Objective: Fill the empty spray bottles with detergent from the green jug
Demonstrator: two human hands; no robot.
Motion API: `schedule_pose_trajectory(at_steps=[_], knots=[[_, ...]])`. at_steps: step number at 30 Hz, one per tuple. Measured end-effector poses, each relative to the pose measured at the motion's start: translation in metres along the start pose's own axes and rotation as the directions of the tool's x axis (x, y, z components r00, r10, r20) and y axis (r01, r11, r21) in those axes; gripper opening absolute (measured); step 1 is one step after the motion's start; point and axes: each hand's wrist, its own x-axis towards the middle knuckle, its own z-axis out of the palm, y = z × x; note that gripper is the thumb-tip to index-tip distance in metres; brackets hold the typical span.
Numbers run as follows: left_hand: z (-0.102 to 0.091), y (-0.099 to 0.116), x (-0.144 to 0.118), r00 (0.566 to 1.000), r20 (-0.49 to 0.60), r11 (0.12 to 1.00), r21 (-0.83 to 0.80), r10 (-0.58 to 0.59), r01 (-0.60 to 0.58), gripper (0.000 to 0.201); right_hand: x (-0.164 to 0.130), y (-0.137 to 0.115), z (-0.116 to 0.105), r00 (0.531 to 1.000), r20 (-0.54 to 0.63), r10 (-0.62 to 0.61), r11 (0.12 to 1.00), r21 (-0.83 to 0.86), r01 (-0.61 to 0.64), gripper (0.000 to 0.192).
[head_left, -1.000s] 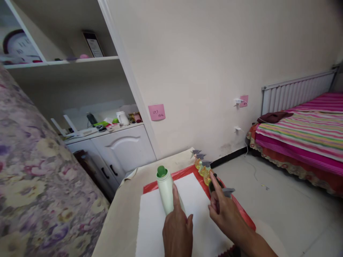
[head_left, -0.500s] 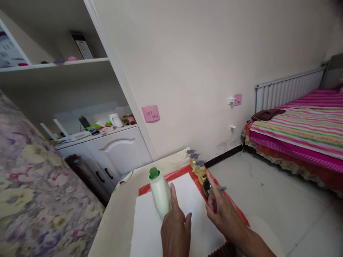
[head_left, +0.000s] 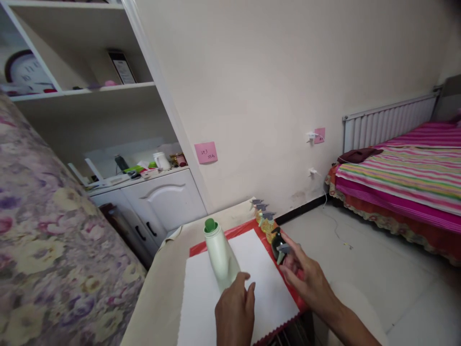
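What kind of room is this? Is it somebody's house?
Most likely a bedroom in a home: a bed with a striped cover stands by the wall, a white cupboard holds a clock and small clutter, and a radiator sits behind the bed.

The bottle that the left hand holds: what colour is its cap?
Green. The cap tops the pale green bottle in the left hand, seen in the head view.
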Motion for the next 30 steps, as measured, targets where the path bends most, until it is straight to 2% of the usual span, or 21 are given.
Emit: schedule_pose_trajectory(at_steps=[3, 7, 9, 12, 16, 18, 20, 23, 26, 28, 30], knots=[[0.016, -0.014, -0.010, 0.998, 0.032, 0.998, -0.046, 0.046, -0.045, 0.033, -0.010, 0.032, -0.016, 0.983, -0.115, 0.140, 0.988, 0.082, -0.131, 0.034], [0.063, -0.032, -0.019, 0.986, 0.114, 0.985, -0.143, 0.118, -0.102, 0.037, -0.026, 0.100, -0.018, 0.938, -0.178, 0.296, 0.949, 0.170, -0.267, 0.028], [0.088, -0.037, -0.019, 0.986, 0.110, 0.967, -0.234, 0.129, -0.100, 0.030, -0.031, 0.129, -0.010, 0.931, -0.172, 0.323, 0.940, 0.173, -0.294, 0.031], [0.113, -0.041, -0.015, 0.989, 0.079, 0.905, -0.417, 0.124, -0.081, 0.022, -0.032, 0.154, 0.007, 0.933, -0.138, 0.332, 0.939, 0.144, -0.313, 0.059], [0.137, -0.042, -0.001, 0.990, 0.102, 0.815, -0.579, 0.101, -0.024, 0.033, -0.025, 0.166, 0.026, 0.951, -0.043, 0.306, 0.951, 0.056, -0.303, 0.091], [0.151, -0.044, 0.006, 0.992, 0.106, 0.806, -0.592, 0.076, 0.002, 0.041, -0.022, 0.173, 0.032, 0.954, -0.006, 0.300, 0.953, 0.047, -0.299, 0.098], [0.167, -0.045, 0.014, 0.984, 0.145, 0.801, -0.599, 0.102, 0.005, 0.052, -0.020, 0.183, 0.039, 0.957, 0.009, 0.292, 0.955, 0.051, -0.292, 0.101], [0.189, -0.045, 0.023, 0.964, 0.188, 0.759, -0.650, 0.188, -0.021, 0.067, -0.020, 0.196, 0.046, 0.960, 0.004, 0.280, 0.959, 0.036, -0.280, 0.098], [0.201, -0.040, 0.029, 0.954, 0.178, 0.695, -0.717, 0.243, -0.043, 0.075, -0.020, 0.199, 0.049, 0.957, -0.011, 0.289, 0.957, -0.014, -0.289, 0.087], [0.201, -0.034, 0.031, 0.953, 0.135, 0.663, -0.744, 0.269, -0.082, 0.080, -0.021, 0.191, 0.048, 0.956, -0.021, 0.293, 0.956, -0.030, -0.293, 0.080], [0.191, -0.028, 0.030, 0.964, 0.068, 0.648, -0.752, 0.258, -0.121, 0.081, -0.023, 0.175, 0.046, 0.959, -0.029, 0.283, 0.959, 0.000, -0.284, 0.075]])
